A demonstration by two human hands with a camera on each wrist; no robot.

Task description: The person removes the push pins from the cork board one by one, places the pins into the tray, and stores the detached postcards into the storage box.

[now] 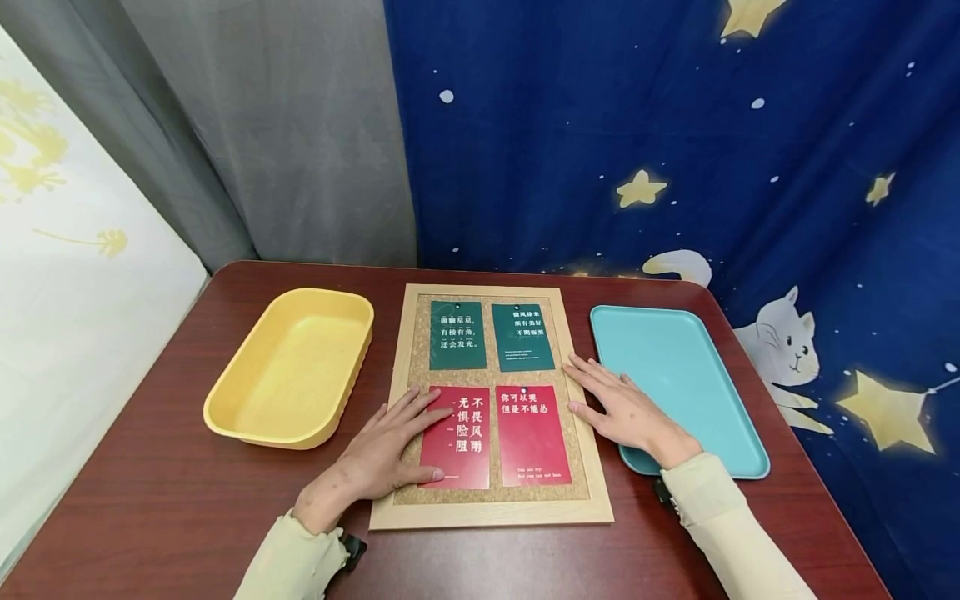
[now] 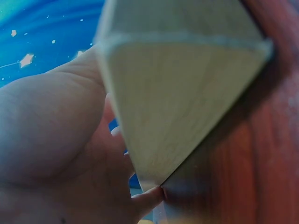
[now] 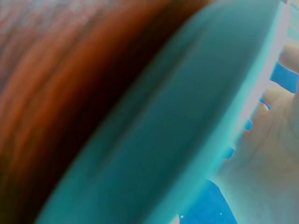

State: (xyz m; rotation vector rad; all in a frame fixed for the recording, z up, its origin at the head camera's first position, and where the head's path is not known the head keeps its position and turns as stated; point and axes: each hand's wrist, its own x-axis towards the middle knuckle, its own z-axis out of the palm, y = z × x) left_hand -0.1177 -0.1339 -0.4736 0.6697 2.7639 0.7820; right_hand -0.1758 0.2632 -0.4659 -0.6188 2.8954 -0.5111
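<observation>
Dark red-brown wood formed the table, on which a wood-framed cork board was laid flat between a yellow tub and a teal tray. Four cards were pinned to the cork, two green above two red. The left hand was rested with fingers spread flat on the lower-left red card; the right hand was laid open across the board's right frame, nothing being gripped by either
</observation>
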